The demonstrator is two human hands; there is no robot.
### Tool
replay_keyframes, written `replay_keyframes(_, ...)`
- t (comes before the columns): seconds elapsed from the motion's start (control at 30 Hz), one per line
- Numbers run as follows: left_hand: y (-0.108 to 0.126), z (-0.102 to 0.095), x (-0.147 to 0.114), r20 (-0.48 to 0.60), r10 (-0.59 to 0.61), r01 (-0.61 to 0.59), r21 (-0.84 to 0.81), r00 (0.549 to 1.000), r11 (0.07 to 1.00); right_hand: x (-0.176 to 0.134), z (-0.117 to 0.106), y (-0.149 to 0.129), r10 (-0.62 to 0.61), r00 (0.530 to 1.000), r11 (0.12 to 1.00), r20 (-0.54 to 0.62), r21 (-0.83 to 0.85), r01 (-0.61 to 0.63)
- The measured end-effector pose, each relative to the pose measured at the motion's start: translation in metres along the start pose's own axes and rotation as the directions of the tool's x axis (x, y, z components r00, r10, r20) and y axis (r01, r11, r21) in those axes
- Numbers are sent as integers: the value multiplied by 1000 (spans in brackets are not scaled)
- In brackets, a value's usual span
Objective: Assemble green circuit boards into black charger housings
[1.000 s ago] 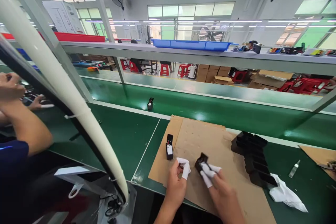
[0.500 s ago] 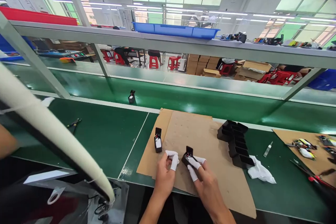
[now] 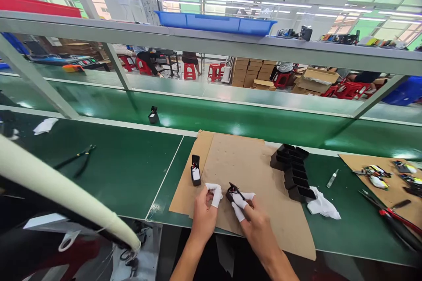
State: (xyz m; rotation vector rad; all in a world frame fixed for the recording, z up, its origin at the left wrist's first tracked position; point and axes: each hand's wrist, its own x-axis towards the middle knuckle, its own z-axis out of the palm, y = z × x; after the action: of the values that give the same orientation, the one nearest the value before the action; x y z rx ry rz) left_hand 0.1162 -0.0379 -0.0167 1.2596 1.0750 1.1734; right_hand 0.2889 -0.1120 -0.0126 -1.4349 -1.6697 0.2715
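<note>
My right hand (image 3: 253,217), with white finger cots on several fingers, grips a small black box (image 3: 231,194) whose lid stands up; reddish wiring shows inside it. Just left of that box, my left hand (image 3: 206,210) is closed, its white-covered thumb and fingertips brought together; what they hold, if anything, is hidden. A similar black box (image 3: 195,174) with a raised lid and a white piece inside stands beyond my left hand. Both hands are over a brown cardboard sheet (image 3: 237,158) on the green bench.
Several black empty cases (image 3: 293,173) stand in a cluster at right, beside a white cloth (image 3: 323,204) and a small tube (image 3: 332,178). Red-handled pliers (image 3: 385,213) and electronic parts (image 3: 376,175) lie farther right. A thick pale hose (image 3: 66,189) crosses the left side.
The view has tilted down and shifted slightly. The box in my right hand is turned, so its raised lid appears thinner and more slanted. My left hand keeps its closed pose.
</note>
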Motion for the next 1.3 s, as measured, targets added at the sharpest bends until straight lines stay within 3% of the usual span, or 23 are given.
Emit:
replay_keyframes(0.07,-1,0,1,-7,1,-1,-9,1000,1000,1,4,-1,94,996,989,-12,119,-92)
replay_keyframes(0.13,-2,1,1,-24,8,-8,-5,1000,1000,3,5,-8,291,954,890,-76,387,-240)
replay_keyframes(0.2,-4,0,3,-36,19,-19,9,999,1000,5,4,-19,550,828,625,-110,712,-321)
replay_keyframes(0.27,-6,0,4,-39,28,-28,22,999,999,5,0,-30,725,686,317,-58,913,-257)
replay_keyframes(0.3,-7,0,4,-35,31,-30,28,999,999,4,-3,-35,768,640,195,-18,959,-207)
replay_keyframes(0.37,-7,1,5,-31,34,-33,43,999,999,3,-10,-44,802,594,17,59,993,-121)
replay_keyframes(0.47,-7,1,6,-27,44,-42,72,999,997,0,-21,-50,796,578,-175,178,983,-62)
replay_keyframes(0.57,-5,2,6,-28,64,-60,99,998,993,-2,-29,-53,787,559,-277,261,959,-57)
replay_keyframes(0.63,-3,2,6,-27,69,-66,107,997,992,-4,-31,-55,794,544,-289,271,956,-55)
replay_keyframes(0.73,-1,3,5,-19,65,-62,112,998,992,-3,-31,-59,809,538,-243,238,968,-64)
replay_keyframes(0.83,-1,3,5,-20,58,-56,109,998,992,3,-33,-62,821,556,-97,133,991,-93)
replay_keyframes(0.9,-2,3,4,-22,49,-47,98,999,994,5,-37,-62,810,586,116,-18,985,-130)
replay_keyframes(0.97,-3,2,4,-22,38,-36,85,999,996,4,-42,-56,736,631,451,-243,872,-190)
replay_keyframes(1.03,-5,2,4,-15,25,-24,75,1000,997,-1,-47,-44,553,728,770,-405,583,-261)
replay_keyframes(1.07,-6,2,4,-11,20,-19,71,1000,997,-4,-48,-37,453,789,866,-415,414,-280)
replay_keyframes(1.13,-8,1,4,-5,15,-14,64,1000,998,-11,-46,-21,316,893,947,-321,169,-274)
replay_keyframes(1.17,-9,1,4,-5,17,-16,62,1000,998,-13,-42,-13,273,923,962,-271,106,-253)
replay_keyframes(1.3,-11,0,3,7,41,-41,69,999,997,-20,-27,6,162,965,987,-208,14,-163)
